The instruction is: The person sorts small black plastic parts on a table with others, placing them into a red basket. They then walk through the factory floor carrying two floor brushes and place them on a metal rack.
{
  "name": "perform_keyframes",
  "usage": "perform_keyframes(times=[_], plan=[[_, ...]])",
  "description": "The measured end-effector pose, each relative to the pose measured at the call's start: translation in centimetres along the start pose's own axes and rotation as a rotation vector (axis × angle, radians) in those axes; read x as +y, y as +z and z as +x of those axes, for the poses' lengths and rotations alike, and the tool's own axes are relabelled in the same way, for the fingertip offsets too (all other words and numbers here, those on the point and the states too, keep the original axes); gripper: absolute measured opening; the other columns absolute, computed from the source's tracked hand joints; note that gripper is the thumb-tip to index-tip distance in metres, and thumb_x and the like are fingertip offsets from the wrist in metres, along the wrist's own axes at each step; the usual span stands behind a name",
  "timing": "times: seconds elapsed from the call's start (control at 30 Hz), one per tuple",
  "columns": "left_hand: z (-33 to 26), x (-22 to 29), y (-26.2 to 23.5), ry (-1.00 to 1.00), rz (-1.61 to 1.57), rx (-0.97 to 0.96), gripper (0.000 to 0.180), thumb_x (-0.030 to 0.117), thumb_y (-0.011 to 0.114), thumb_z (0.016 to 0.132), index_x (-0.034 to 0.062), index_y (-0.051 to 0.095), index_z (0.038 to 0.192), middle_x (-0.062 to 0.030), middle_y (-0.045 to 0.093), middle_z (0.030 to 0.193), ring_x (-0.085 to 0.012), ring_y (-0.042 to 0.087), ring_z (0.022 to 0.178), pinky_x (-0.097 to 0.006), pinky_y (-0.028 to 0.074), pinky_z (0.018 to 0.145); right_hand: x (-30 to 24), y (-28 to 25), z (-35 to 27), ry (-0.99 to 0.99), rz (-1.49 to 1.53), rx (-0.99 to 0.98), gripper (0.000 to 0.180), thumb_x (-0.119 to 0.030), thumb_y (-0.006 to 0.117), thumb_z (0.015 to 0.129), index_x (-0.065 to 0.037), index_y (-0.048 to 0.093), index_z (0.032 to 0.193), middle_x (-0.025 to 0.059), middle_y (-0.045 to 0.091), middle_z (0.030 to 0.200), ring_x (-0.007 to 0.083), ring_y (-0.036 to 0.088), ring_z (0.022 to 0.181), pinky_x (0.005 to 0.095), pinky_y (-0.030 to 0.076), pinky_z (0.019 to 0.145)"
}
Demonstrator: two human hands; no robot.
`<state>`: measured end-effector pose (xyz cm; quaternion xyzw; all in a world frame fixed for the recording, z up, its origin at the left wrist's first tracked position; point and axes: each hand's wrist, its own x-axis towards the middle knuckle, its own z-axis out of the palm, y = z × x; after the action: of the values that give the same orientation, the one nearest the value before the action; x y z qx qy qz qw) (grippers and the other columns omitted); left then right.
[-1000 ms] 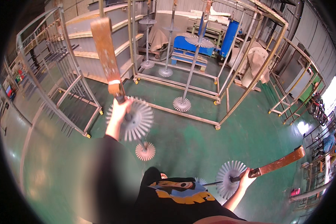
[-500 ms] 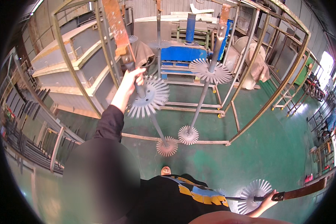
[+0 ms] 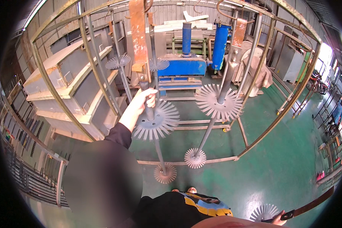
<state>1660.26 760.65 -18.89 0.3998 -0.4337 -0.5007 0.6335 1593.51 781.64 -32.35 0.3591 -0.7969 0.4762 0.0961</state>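
My left hand [image 3: 142, 103] is closed around the upper end of a grey metal shaft with slotted discs [image 3: 157, 150], just above its upper disc. The shaft hangs from a rusty flat strap [image 3: 138, 34], and a smaller brownish disc sits at its lower end. Right of it, a similar shaft with slotted discs [image 3: 205, 137] hangs from another rusty strap. Low at the right edge, my right hand [image 3: 279, 219] grips another shaft, beside its slotted disc [image 3: 265, 212]; a brown flat strap [image 3: 313, 202] extends from that end. The rest of this shaft is hidden by my body.
An open frame of worn metal bars [image 3: 250, 146] surrounds the hanging shafts. More disc shafts [image 3: 119, 62] hang farther back. Blue machinery [image 3: 182, 67] stands behind, large grey boxes [image 3: 70, 97] at left. Racks of long bars [image 3: 30, 174] are at lower left. The floor [image 3: 277, 144] is green.
My view has tilted up, so the frame and hanging shafts sit lower in it. My right hand and its shaft have dropped toward the lower edge. Both hands keep their grips.
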Motion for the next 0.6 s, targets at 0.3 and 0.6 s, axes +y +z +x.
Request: perform_keyframes(times=[0.3, 0.6], plan=[[0.3, -1.9, -1.1, -0.094, -0.055, -0.035, 0.025, 0.016, 0.048, 0.073, 0.0106, 0.034, 0.053, 0.0007, 0.032, 0.04, -0.0111, 0.033, 0.036, -0.026, 0.031, 0.041, -5.9, 0.9, 0.0, -0.309, -0.156, 0.135, 0.034, -0.025, 0.052, 0.073, 0.003, 0.042, 0.054, 0.0129, 0.042, 0.047, 0.0252, 0.039, 0.041, 0.0353, 0.033, 0.041], [1.6, -3.1, -1.9, -0.055, -0.011, -0.104, 0.02, 0.013, 0.046, 0.071, 0.0101, 0.033, 0.056, -0.0007, 0.033, 0.043, -0.0138, 0.036, 0.04, -0.029, 0.034, 0.049, -2.5, 0.6, 2.0, -0.007, 0.169, -0.062, 0.024, -0.014, 0.047, 0.077, -0.005, 0.035, 0.058, -0.0005, 0.034, 0.042, 0.007, 0.034, 0.034, 0.021, 0.029, 0.034]])
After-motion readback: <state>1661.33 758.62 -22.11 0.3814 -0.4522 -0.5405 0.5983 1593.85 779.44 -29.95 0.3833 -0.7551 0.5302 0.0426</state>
